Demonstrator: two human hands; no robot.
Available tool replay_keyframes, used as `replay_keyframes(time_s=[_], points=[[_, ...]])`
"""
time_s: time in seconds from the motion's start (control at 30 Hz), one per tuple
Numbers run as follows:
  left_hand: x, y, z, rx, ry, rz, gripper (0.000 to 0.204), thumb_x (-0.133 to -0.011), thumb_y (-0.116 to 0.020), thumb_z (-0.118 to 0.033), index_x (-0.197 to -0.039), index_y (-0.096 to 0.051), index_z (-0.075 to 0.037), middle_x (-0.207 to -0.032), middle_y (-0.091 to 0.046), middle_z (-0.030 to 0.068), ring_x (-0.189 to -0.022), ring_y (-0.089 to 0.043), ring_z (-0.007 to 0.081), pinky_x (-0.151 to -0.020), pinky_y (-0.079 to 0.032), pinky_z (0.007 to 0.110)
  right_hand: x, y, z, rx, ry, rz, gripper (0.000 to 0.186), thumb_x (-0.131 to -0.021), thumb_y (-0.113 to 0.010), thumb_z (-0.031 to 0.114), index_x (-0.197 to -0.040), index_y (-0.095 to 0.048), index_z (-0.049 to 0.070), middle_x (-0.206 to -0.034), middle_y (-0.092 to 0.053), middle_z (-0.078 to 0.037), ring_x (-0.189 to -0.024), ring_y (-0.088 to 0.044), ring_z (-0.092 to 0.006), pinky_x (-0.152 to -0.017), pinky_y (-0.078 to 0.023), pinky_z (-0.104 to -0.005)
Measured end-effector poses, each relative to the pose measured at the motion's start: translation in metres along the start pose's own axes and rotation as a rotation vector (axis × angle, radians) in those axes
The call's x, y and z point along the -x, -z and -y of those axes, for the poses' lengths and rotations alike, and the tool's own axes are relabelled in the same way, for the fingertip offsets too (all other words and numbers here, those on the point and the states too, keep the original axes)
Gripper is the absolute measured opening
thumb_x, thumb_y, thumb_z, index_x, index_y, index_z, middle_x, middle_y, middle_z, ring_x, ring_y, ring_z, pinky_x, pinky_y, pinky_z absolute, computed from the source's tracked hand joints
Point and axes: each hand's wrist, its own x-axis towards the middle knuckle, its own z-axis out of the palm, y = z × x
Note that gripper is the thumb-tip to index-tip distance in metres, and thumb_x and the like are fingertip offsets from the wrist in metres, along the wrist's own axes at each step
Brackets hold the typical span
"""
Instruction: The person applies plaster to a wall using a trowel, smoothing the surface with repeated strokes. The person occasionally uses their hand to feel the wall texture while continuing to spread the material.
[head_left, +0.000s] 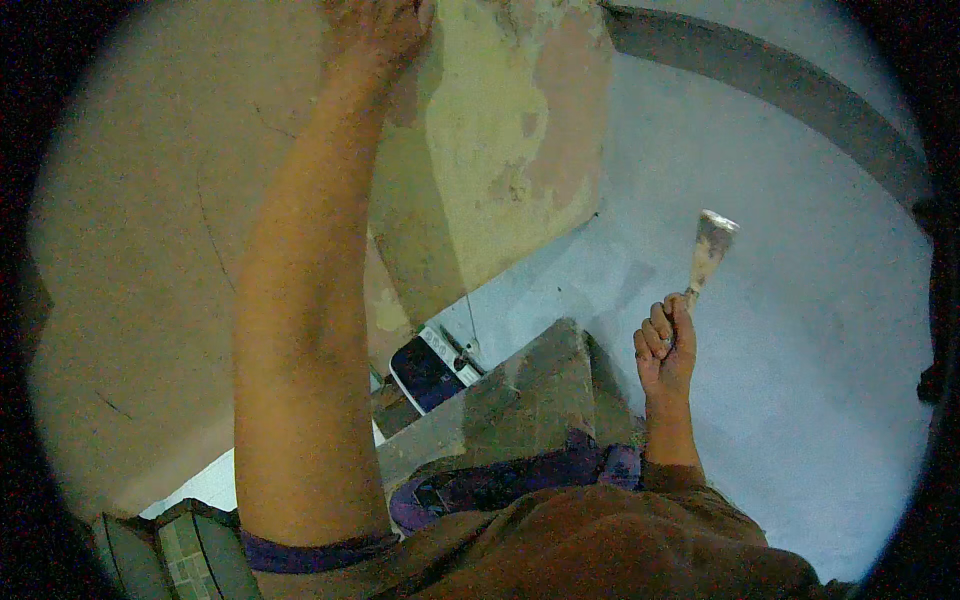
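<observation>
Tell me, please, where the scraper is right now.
In the head view, the scraper is right of centre, gripped in the right hand, blade toward the picture's top, right of the peeling yellowish wall section.

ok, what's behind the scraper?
Around the scraper, a pale bluish surface shows. The right hand wraps its lower part; whatever sits directly behind either can't be seen.
</observation>
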Motion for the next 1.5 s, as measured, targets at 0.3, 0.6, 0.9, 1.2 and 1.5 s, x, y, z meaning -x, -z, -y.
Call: replay_keyframes(time_s=[0.3, 0.6, 0.9, 1.2, 1.5], points=[[0.034, 0.053, 0.006, -0.1, -0.029, 0.044, 0.069, -0.106, -0.037, -0.045, -0.161, -0.017, -0.009, -0.17, -0.006, 0.0115, -0.156, -0.001, 0.0296, -0.126, 0.003, 0.05, 0.096, -0.101, 0.06, 0.06, 0.35, 0.606, 0.032, -0.103, -0.055, 0.04, -0.089, -0.057, 0.011, -0.084, -0.051, -0.006, -0.064, -0.057, -0.0231, -0.064, -0.055, -0.044], [0.066, 0.077, -0.009, -0.144, -0.012, 0.516, 0.087, -0.097, -0.06, -0.045, -0.161, -0.015, -0.006, -0.169, -0.007, 0.0163, -0.156, -0.001, 0.0339, -0.124, -0.003, 0.056, 0.136, -0.131, 0.076, -0.091, 0.476, 0.971, 0.045, -0.098, -0.058, 0.049, -0.096, -0.074, 0.007, -0.102, -0.058, -0.015, -0.084, -0.063, -0.0296, -0.088, -0.051, -0.0504], [0.118, 0.024, -0.015, -0.427, -0.239, 0.249, 0.089, -0.087, -0.067, -0.051, -0.158, -0.029, -0.015, -0.165, -0.024, 0.0126, -0.153, -0.018, 0.0371, -0.116, -0.01, 0.074, 0.179, -0.133, 0.075, -0.092, 0.238, 0.904, 0.035, -0.097, -0.063, 0.04, -0.089, -0.074, 0.008, -0.097, -0.059, -0.016, -0.079, -0.06, -0.0272, -0.079, -0.049, -0.0469], [0.176, 0.001, -0.033, -0.223, -0.284, 0.309, 0.104, -0.08, -0.074, -0.057, -0.16, -0.024, -0.014, -0.168, -0.014, 0.0135, -0.155, -0.011, 0.0359, -0.12, -0.016, 0.063, 0.207, -0.131, 0.048, -0.119, 0.041, 0.729, 0.026, -0.096, -0.067, 0.03, -0.083, -0.075, 0.009, -0.093, -0.059, -0.016, -0.073, -0.057, -0.0248, -0.069, -0.046, -0.0433], [0.209, -0.033, -0.032, -0.064, -0.35, 0.229, 0.098, -0.079, -0.078, -0.049, -0.158, -0.031, -0.014, -0.167, -0.021, 0.0111, -0.154, -0.014, 0.0345, -0.122, -0.015, 0.06, 0.164, -0.086, 0.005, -0.033, 0.287, 0.686, 0.042, -0.096, -0.064, 0.045, -0.088, -0.07, 0.004, -0.09, -0.061, -0.014, -0.07, -0.06, -0.0257, -0.063, -0.05, -0.0359]])
